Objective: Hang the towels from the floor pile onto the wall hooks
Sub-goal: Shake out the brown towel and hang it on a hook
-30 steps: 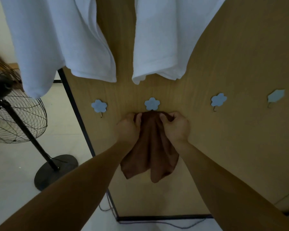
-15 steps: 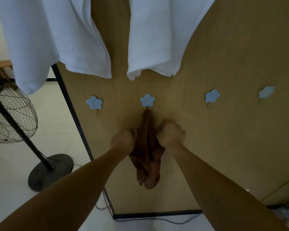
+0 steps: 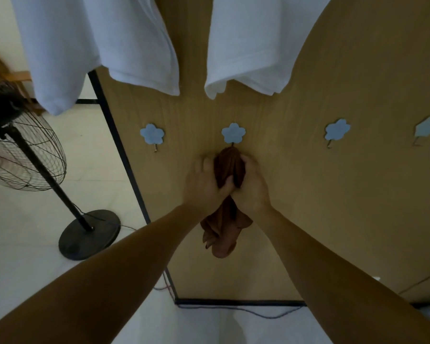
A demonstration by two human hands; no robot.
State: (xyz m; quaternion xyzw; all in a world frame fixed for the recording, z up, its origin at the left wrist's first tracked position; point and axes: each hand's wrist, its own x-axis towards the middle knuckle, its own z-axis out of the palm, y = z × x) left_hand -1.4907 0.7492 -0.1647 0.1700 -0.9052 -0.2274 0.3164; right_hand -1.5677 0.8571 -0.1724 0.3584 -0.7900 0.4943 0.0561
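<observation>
While both hands bunch the rust-brown cloth towel (image 3: 230, 165) against the tan wooden panel (image 3: 333, 194), its top meets the pale-blue flower-shaped wall hook (image 3: 233, 132), at twelve o'clock from the knuckles. The left hand (image 3: 206, 184) and right hand (image 3: 250, 187) each grip the gathered cloth, fingers curled round it. To my eye the fold wants seating fully over the hook (a shallow catch could slip) before both grips ease off together. Matching flower hooks (image 3: 152, 133) sit at nine and three o'clock of it. No brand, label or writing is readable.
</observation>
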